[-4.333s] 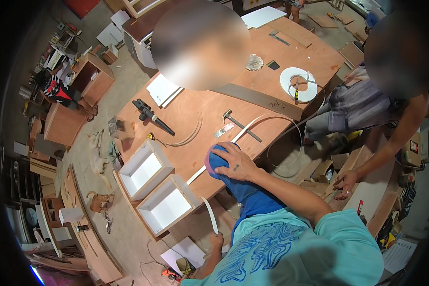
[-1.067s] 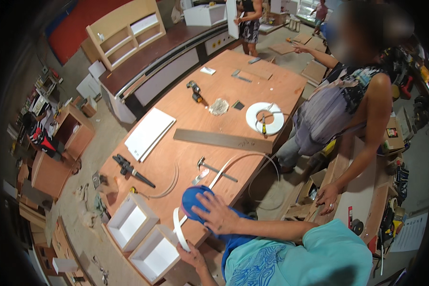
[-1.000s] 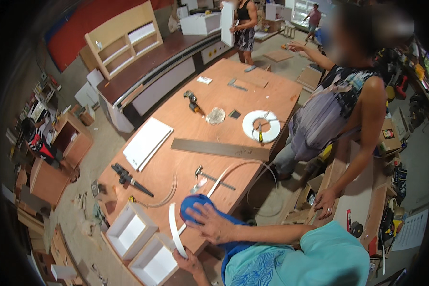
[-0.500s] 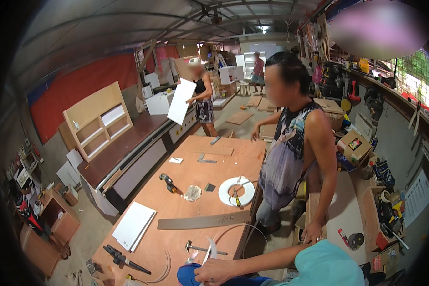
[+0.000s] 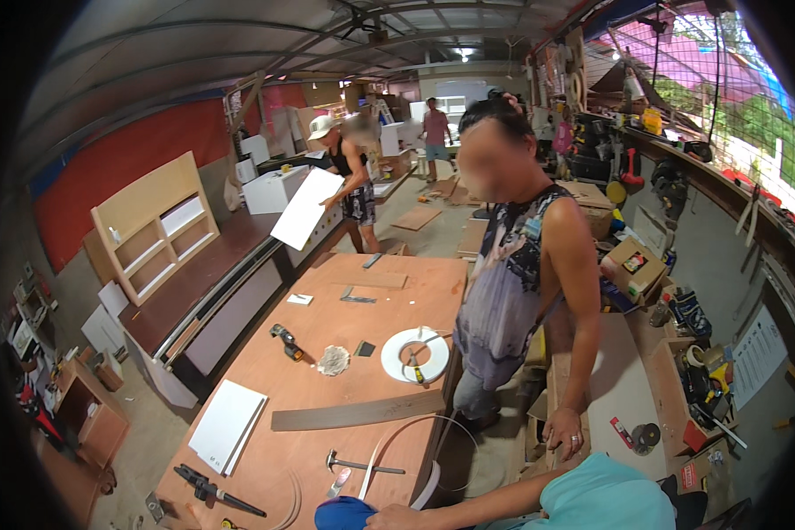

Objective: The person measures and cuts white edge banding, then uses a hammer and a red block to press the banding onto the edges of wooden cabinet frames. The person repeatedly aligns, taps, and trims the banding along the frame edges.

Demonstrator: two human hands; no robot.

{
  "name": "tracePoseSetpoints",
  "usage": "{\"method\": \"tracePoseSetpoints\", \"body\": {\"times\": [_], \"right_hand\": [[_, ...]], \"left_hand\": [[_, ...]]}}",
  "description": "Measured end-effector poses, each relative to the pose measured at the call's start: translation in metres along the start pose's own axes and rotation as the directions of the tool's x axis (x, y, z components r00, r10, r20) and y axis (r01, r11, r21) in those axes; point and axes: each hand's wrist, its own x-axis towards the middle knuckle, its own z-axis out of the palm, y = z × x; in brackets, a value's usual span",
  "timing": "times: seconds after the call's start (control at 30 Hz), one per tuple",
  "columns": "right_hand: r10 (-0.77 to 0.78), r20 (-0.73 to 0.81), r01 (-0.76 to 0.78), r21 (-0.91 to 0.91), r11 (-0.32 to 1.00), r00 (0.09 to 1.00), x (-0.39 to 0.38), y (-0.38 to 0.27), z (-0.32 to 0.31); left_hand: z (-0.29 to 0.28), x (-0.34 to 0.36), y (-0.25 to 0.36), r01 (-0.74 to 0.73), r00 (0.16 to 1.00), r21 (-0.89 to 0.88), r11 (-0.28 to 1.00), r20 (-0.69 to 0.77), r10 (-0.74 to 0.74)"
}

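Note:
At the bottom edge my right hand (image 5: 393, 518) reaches in from a teal sleeve, fingers curled and partly cut off. It looks closed on a thin white edging strip (image 5: 429, 488), which rises beside the knuckles. Against the hand bulges rounded blue fabric (image 5: 344, 514). My left hand is out of the picture. On the wooden tabletop (image 5: 327, 459), a hammer (image 5: 367, 464) lies just beyond my right hand, beside a small pale tool with a reddish end (image 5: 339, 481). A long brown board (image 5: 358, 412) lies farther off.
White panels (image 5: 228, 427), a cordless drill (image 5: 286, 342), a black long-nosed tool (image 5: 216, 491) and a white roll of banding (image 5: 415, 355) lie on the table. A person (image 5: 521, 283) stands at its right side; another (image 5: 353, 177) carries a white panel (image 5: 307, 208).
My view has swung right, shifting the scene left. My right hand sits lower, and the white strip has bent over to the right. The nearby person's head has turned toward me.

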Motion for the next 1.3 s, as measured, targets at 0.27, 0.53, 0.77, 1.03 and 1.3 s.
{"method": "tracePoseSetpoints", "body": {"times": [0.27, 0.53, 0.77, 1.03, 1.3], "right_hand": [[0.098, -0.035, -0.099, -0.018, 0.995, 0.995, -0.004, 0.0, 0.019], [0.155, -0.055, -0.156, -0.007, 0.988, 0.986, -0.006, -0.005, 0.013], [0.109, -0.143, -0.106, 0.028, 0.994, 0.984, -0.003, 0.004, 0.035], [0.091, -0.08, -0.093, -0.023, 0.995, 0.993, 0.002, 0.003, 0.035], [0.1, -0.007, -0.099, 0.064, 0.993, 0.995, -0.002, -0.004, 0.019]], "left_hand": [[0.017, 0.009, 0.003, 0.038, 0.998, -0.093, 0.995, 0.049, -0.034], [0.019, 0.008, 0.005, 0.082, 0.995, -0.125, 0.989, 0.063, -0.074], [0.016, 0.004, 0.006, 0.096, 0.995, -0.15, 0.984, 0.038, -0.092], [0.007, 0.001, 0.008, 0.099, 0.995, -0.155, 0.983, -0.009, -0.102], [-0.013, 0.002, 0.009, 0.099, 0.991, -0.186, 0.978, -0.076, -0.115]]}}
